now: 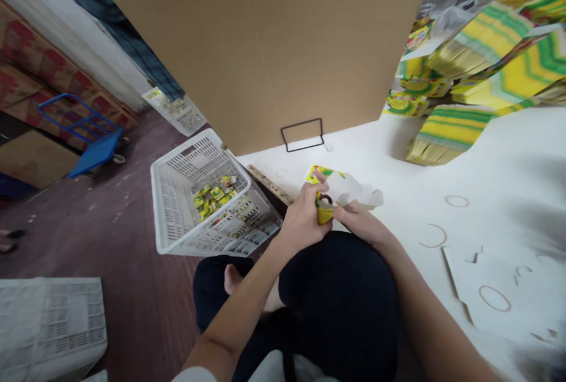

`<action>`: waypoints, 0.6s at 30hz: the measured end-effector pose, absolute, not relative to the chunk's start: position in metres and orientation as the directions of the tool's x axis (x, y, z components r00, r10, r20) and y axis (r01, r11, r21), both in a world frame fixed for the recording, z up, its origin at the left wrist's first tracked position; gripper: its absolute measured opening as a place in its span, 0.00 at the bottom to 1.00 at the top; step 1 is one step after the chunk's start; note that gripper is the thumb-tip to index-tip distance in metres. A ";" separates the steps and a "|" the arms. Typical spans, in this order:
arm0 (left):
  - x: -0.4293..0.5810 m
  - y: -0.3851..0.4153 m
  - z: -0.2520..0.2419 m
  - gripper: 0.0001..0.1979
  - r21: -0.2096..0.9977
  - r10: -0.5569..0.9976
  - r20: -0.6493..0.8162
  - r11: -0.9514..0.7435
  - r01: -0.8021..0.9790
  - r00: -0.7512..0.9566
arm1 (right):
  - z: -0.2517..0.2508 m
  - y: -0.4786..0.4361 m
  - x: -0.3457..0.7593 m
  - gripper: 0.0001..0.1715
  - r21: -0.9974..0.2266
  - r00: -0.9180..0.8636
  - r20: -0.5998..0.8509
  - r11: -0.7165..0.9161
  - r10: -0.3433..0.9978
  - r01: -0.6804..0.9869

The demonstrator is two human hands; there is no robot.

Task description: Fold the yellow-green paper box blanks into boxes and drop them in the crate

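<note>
Between my two hands is a yellow and green printed cardboard box (pixel 325 212), partly unfolded. Its white inner flaps stick out to the right, and a small dark reddish ring-like thing shows at its opening. My left hand (pixel 305 212) grips the printed side, fingers curled round it. On the other side, my right hand (pixel 360 223) pinches the lower edge by the white flaps. Both hands are just above my knee, at the edge of the white table (pixel 398 205). Fingers partly cover the box.
A white plastic crate (pixel 161 205) with several small yellow boxes (pixel 216 194) stands at left. A large cardboard sheet (pixel 274 46) rises ahead, with a black wire stand (pixel 303 134) at its foot. Stacked flat cartons (pixel 451 134), rubber bands (pixel 494 298) and a white card (pixel 522 287) lie right.
</note>
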State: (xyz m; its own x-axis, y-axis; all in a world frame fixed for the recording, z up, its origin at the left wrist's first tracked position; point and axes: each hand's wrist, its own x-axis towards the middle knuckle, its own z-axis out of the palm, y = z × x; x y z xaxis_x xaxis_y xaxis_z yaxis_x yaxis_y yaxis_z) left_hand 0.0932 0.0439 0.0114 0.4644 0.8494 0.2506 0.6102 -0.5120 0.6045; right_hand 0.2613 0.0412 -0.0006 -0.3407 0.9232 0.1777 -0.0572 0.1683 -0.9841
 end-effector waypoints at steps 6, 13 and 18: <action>0.094 0.044 0.007 0.43 0.524 0.885 0.392 -0.440 0.730 0.252 | -0.002 0.050 0.262 0.33 -0.898 -0.251 0.362 0.408 0.898 0.167; 0.062 0.052 0.024 0.23 0.579 0.873 0.406 -0.473 0.664 0.269 | -0.005 0.052 0.265 0.36 -0.814 -0.321 0.390 0.486 0.863 0.318; 0.047 0.062 0.039 0.24 0.585 0.877 0.332 -0.480 0.654 0.347 | -0.005 0.054 0.268 0.30 -0.794 -0.352 0.385 0.501 0.853 0.344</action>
